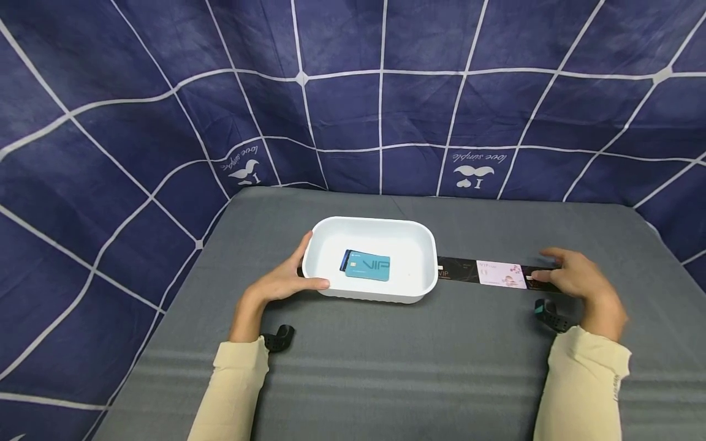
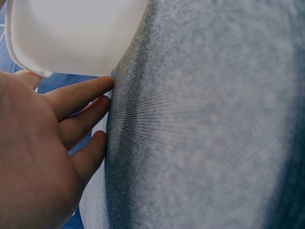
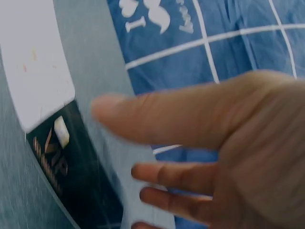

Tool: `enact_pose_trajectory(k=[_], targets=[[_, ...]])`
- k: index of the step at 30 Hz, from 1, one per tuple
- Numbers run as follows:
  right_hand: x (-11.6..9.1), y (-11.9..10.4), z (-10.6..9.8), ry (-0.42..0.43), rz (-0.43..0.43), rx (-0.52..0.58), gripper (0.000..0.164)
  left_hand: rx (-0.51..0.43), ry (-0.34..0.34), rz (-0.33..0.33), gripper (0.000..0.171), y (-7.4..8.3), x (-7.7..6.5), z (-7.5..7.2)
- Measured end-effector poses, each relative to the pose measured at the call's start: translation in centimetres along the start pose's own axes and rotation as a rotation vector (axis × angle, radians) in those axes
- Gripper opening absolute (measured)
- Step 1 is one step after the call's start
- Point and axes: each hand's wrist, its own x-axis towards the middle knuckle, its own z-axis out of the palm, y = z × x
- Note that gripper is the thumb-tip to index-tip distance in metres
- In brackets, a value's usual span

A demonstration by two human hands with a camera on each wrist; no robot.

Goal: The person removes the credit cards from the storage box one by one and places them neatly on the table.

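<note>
A white rectangular tub (image 1: 370, 293) sits on the grey cloth. In it lies a teal VIP card (image 1: 368, 266), covering most of a dark blue card (image 1: 345, 260). My left hand (image 1: 284, 277) touches the tub's left end, thumb at the near rim corner; in the left wrist view its fingers (image 2: 76, 98) stretch straight beside it. A row of cards runs out from the tub's right side: a black VIP card (image 1: 459, 269), a pink flowered card (image 1: 501, 274) and another black card (image 1: 534, 280). Over that last card, my right hand (image 1: 581, 278) spreads its thumb and fingers, gripping nothing.
The grey cloth surface (image 1: 408, 367) spreads around the tub. A navy curtain with white grid lines (image 1: 342, 104) hangs behind and along the left. Each wrist wears a black strap, the left strap (image 1: 279, 339) and the right strap (image 1: 551, 315).
</note>
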Motion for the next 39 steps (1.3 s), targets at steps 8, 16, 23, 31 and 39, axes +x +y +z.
enact_pose_trajectory(k=[8, 16, 23, 31, 39], targets=[[0.6, -4.0, 0.6, 0.126, -0.199, 0.07, 0.04, 0.0, 0.001, -0.001, 0.119, -0.1, 0.0, 0.1], [0.8, -9.7, 1.1, 0.18, -0.326, 0.125, 0.026, 0.002, 0.004, -0.002, 0.12, -0.2, -0.2, 0.0], [1.0, -14.2, 2.9, 0.201, -0.433, 0.16, 0.018, -0.011, -0.005, 0.001, 0.119, -0.2, -0.1, 0.0], [2.2, -19.4, 6.2, 0.212, -0.519, 0.157, 0.018, -0.007, 0.0, -0.009, 0.119, -0.2, -0.2, -0.1], [2.5, -22.4, 9.2, 0.242, -0.564, 0.195, 0.026, -0.016, -0.002, -0.002, 0.119, -0.3, 0.1, 0.1]])
